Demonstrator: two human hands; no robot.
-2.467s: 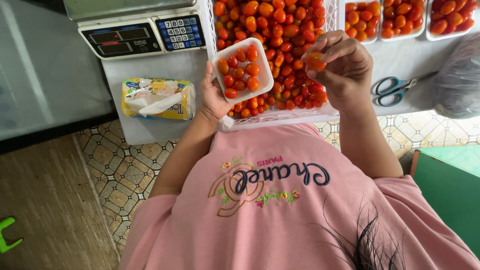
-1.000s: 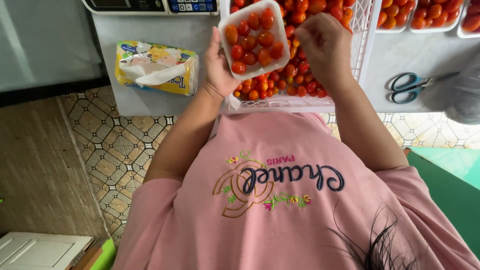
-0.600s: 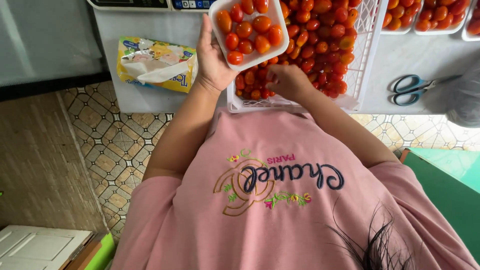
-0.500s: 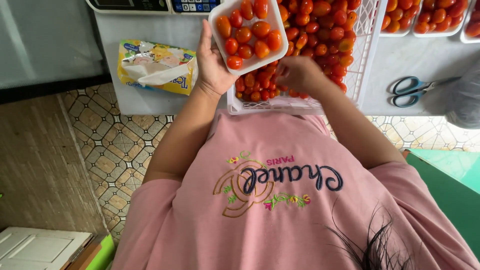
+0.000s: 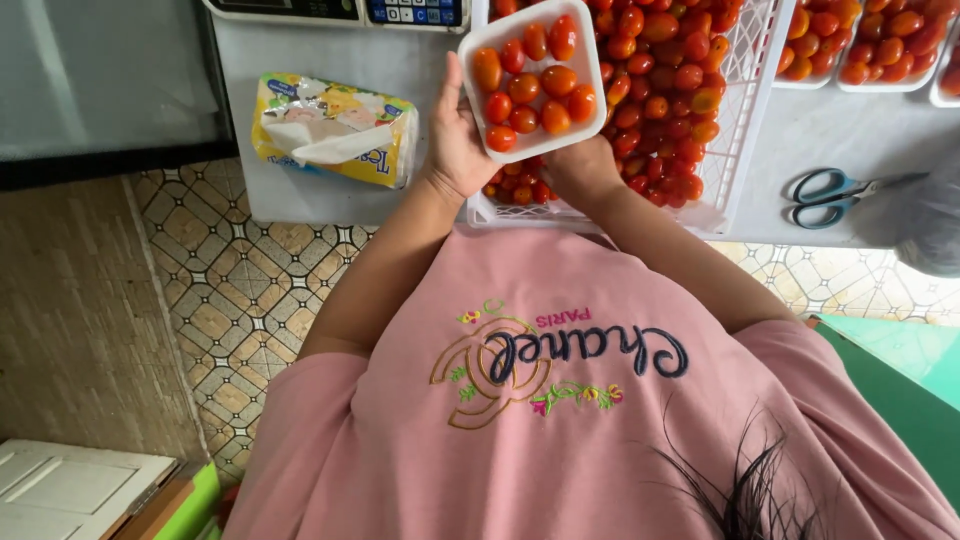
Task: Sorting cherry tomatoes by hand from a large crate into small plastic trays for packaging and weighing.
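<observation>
My left hand (image 5: pixel 455 140) holds a small white foam tray (image 5: pixel 472 62) from below, over the near edge of a white plastic basket (image 5: pixel 745 110). The tray carries several red and orange cherry tomatoes (image 5: pixel 530 85). The basket is heaped with many more cherry tomatoes (image 5: pixel 665 75). My right hand (image 5: pixel 582 168) reaches into the basket's near side just under the tray, and the tray hides its fingers. I cannot tell whether it holds a tomato.
A yellow tissue pack (image 5: pixel 335 125) lies on the grey counter to the left. A weighing scale (image 5: pixel 340 8) stands at the top edge. Scissors (image 5: pixel 830 190) lie to the right, with filled tomato trays (image 5: pixel 860 40) behind them. Below is tiled floor (image 5: pixel 230 300).
My left hand has lifted the tray further forward over the basket. My right hand came down from above the tomatoes to the basket's near edge, under the tray.
</observation>
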